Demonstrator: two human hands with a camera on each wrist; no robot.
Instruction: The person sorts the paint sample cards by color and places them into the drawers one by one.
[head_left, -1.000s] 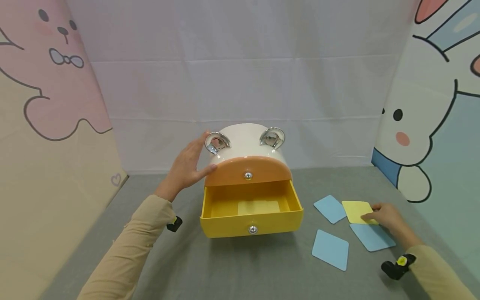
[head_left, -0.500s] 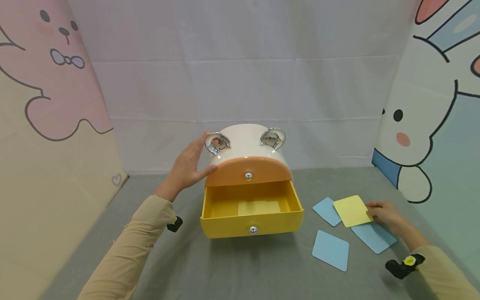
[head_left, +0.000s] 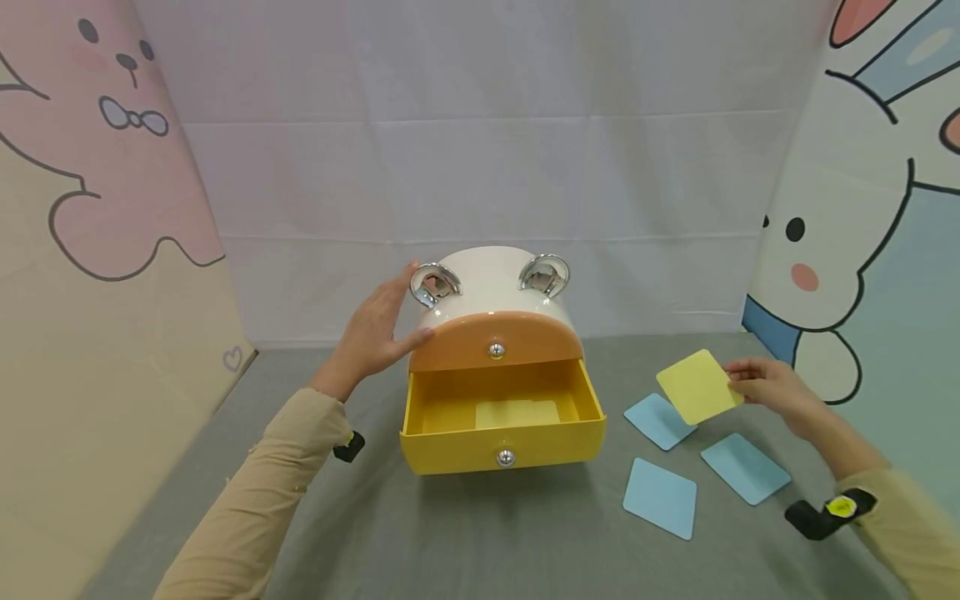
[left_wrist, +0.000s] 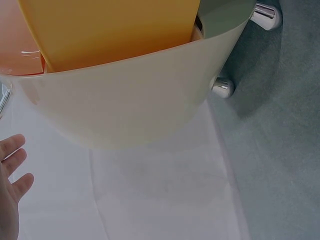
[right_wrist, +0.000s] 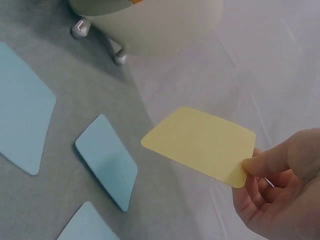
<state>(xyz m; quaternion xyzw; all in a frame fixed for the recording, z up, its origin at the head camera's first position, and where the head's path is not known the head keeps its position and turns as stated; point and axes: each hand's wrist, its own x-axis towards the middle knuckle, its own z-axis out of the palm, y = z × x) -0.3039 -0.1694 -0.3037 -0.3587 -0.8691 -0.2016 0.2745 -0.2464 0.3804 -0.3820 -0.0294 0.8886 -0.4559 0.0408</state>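
Observation:
In the head view my right hand (head_left: 776, 390) pinches a yellow card (head_left: 697, 387) with rounded corners, held above the table. The right wrist view shows the thumb on top of the card (right_wrist: 200, 145) near one corner, fingers beneath. My left hand (head_left: 370, 337) rests against the left side of a small white drawer box (head_left: 491, 279) with shiny silver ears, its fingers fairly straight. The box's orange upper drawer (head_left: 457, 348) is closed, while its yellow lower drawer (head_left: 450, 454) is pulled out. A pale yellow piece (head_left: 517, 415) lies inside that drawer.
Three blue cards lie apart on the grey tablecloth (head_left: 360, 533) to the box's right: a far one (head_left: 658, 421), a right one (head_left: 746, 468) and a near one (head_left: 660, 498). A white cloth (head_left: 480, 150) hangs behind, with cartoon-printed panels at both sides.
My right hand has lifted the yellow card off the blue cards and raised it away from the table. The left hand and the drawer box have stayed in place.

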